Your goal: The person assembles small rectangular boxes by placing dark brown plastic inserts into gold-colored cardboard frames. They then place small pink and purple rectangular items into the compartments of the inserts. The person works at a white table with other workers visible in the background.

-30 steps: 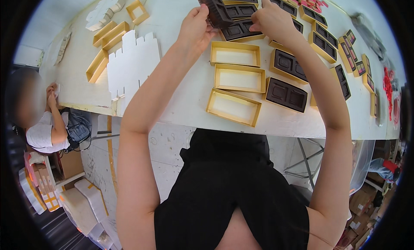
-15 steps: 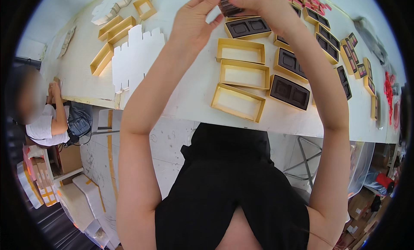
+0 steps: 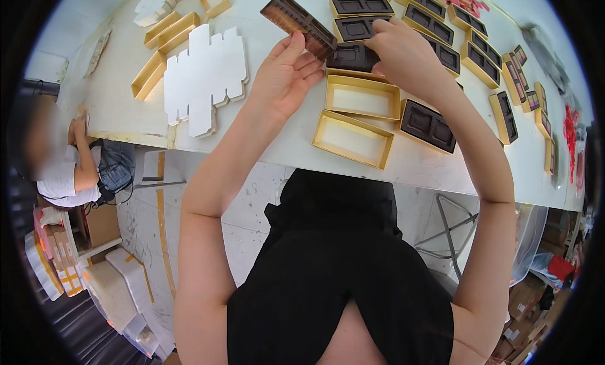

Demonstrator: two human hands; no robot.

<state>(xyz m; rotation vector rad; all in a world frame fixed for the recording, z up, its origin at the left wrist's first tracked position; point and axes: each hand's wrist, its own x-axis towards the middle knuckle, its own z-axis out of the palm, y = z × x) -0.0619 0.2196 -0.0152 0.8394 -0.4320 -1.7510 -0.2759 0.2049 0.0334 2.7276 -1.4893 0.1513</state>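
Brown plastic tray inserts (image 3: pixel 297 23), a stack of them tilted above the white table (image 3: pixel 277 138), sit in my left hand (image 3: pixel 285 75), fingers curled up around the stack's near end. My right hand (image 3: pixel 403 53) pinches a single dark insert (image 3: pixel 353 56) by its edge, fingers closed on it, just over the far rim of an empty gold box (image 3: pixel 362 99). A second empty gold box (image 3: pixel 351 138) lies nearer the table edge, touching the first. Beside them, under my right forearm, a gold box (image 3: pixel 428 125) already holds a dark insert with moulded pockets. Further filled gold boxes (image 3: pixel 441 25) run in rows toward the far right. At left, flat white die-cut card blanks (image 3: pixel 201 75) lie stacked, with gold box frames (image 3: pixel 165 31) beyond. Another person (image 3: pixel 69 170) sits below the table's left end.
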